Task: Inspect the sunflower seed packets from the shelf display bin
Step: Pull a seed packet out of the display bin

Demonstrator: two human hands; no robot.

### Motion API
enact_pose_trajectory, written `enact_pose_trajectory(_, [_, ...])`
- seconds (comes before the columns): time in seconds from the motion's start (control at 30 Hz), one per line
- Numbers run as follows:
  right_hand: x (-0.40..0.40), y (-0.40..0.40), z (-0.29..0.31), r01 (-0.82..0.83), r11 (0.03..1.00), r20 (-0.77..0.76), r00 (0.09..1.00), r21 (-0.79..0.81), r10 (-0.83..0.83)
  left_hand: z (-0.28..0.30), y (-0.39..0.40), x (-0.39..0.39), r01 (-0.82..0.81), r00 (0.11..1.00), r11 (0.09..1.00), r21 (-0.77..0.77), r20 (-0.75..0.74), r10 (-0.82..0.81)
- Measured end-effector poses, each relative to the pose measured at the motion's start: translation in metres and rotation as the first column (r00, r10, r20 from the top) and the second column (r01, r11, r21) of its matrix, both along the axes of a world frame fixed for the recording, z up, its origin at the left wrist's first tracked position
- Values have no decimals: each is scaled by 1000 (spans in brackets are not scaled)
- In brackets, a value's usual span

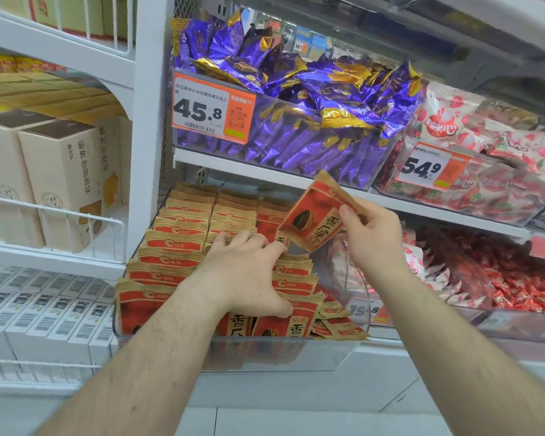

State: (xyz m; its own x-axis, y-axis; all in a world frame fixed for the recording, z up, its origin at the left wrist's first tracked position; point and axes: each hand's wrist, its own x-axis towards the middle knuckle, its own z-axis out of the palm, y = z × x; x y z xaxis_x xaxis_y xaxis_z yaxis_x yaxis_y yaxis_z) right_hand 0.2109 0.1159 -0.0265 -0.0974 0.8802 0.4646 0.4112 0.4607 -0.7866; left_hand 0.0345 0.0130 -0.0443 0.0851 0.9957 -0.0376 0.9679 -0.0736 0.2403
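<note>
A clear plastic display bin on the lower shelf holds several rows of red and tan sunflower seed packets standing upright. My left hand lies on the packet tops in the middle row, fingers spread among them and thumb against a front packet. My right hand pinches one sunflower seed packet by its right edge and holds it tilted above the bin, its printed front facing me.
Above, a clear bin of purple and gold candy carries a 45.8 price tag. Pink strawberry sweets fill the bin to the right, red candies below it. Beige boxes and white boxes stand at left.
</note>
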Motion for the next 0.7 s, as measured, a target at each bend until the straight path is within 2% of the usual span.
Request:
enact_pose_trajectory(0.1, [13,-22,7,92,995,-215,973,47,-80,1,-1,0,-11,1000,1000,-3,-11,11])
enact_pose_trajectory(0.2, [26,-38,13,171,985,-407,901,12,-151,0,-1,2,-32,999,999,16,-11,33])
enact_pose_trajectory(0.33, [41,-59,21,147,988,-560,814,-52,-151,-1,-4,5,-47,999,997,62,4,47])
enact_pose_trajectory(0.4, [51,-71,24,146,987,-550,820,-70,-160,0,-7,6,-58,998,994,94,14,57])
enact_pose_trajectory(0.47, [63,-81,23,147,986,-492,855,-75,-165,1,-11,12,-71,997,979,191,41,65])
enact_pose_trajectory(0.53, [74,-93,21,156,985,-430,886,-68,-170,3,-16,22,-88,989,933,348,141,41])
enact_pose_trajectory(0.57, [78,-99,19,149,986,-413,896,-70,-165,4,-19,29,-102,971,901,421,240,-3])
enact_pose_trajectory(0.63, [84,-111,14,120,988,-379,913,-96,-148,6,-27,46,-131,877,856,501,461,-135])
enact_pose_trajectory(0.7, [88,-121,8,73,987,-344,931,-146,-120,7,-37,65,-125,758,869,479,612,-228])
